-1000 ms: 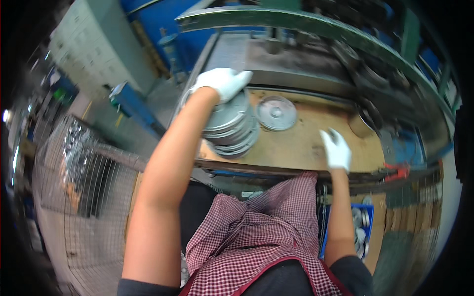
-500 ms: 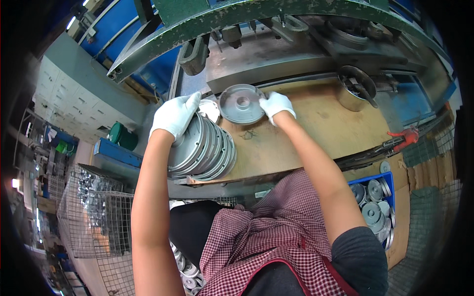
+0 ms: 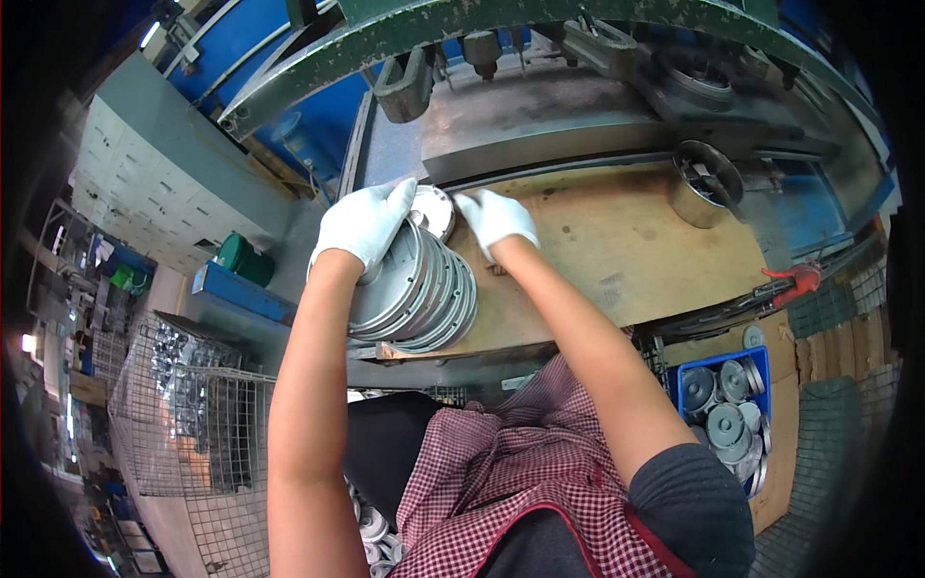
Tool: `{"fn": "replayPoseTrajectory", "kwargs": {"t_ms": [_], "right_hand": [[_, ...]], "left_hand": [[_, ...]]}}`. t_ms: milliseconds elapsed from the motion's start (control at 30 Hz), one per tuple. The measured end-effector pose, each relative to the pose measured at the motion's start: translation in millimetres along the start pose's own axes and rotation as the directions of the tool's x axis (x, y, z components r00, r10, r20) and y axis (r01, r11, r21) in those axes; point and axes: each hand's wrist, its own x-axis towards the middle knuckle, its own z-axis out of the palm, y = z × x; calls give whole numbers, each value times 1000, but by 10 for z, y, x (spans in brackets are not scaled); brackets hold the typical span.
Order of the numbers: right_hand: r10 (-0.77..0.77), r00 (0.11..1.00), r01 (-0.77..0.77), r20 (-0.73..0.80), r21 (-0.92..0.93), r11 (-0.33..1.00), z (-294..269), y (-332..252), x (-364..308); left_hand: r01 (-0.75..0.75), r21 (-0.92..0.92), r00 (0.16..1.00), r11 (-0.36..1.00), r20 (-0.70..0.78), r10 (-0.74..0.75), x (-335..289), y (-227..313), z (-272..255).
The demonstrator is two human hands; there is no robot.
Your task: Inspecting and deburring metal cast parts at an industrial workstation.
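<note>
A leaning stack of round grey metal discs [image 3: 453,303] stands at the left of the wooden board. My left hand [image 3: 361,229], in a white glove, grips the upper left rim of the top disc [image 3: 397,289], thumb upward; its other fingers are mostly hidden. Just behind the stack lies a smaller pale metal disc [image 3: 432,210]. My right hand [image 3: 499,223], also white-gloved, is above the board to the right of that smaller disc. Its fingers point left, slightly bent and a little blurred, with nothing seen in them.
A metal pot [image 3: 699,197] with dark pieces stands at the board's right. Green machine beam [image 3: 540,24] and hanging tool heads [image 3: 482,56] overhang the far side. Red-handled pliers [image 3: 798,279] lie at the right edge. A blue crate [image 3: 686,385] of discs is lower right, wire baskets [image 3: 217,424] lower left.
My right hand has let go of the round metal disc it held and moved left towards the stack. That disc is gone from its former place. My left hand remains at the stack.
</note>
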Motion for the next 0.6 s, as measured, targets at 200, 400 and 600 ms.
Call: {"fn": "replayPoseTrajectory", "kwargs": {"t_ms": [200, 400, 600], "right_hand": [[171, 939, -57, -299, 355, 933, -727, 1131, -950], [-34, -128, -422, -991, 23, 906, -2514, 2767, -1704], [561, 385, -581, -733, 280, 764, -2972, 3341, -1890]], "left_hand": [[-69, -84, 994, 994, -94, 61, 17, -48, 62], [-93, -46, 990, 995, -109, 87, 12, -27, 49], [-85, -18, 992, 996, -94, 83, -20, -12, 6]]}}
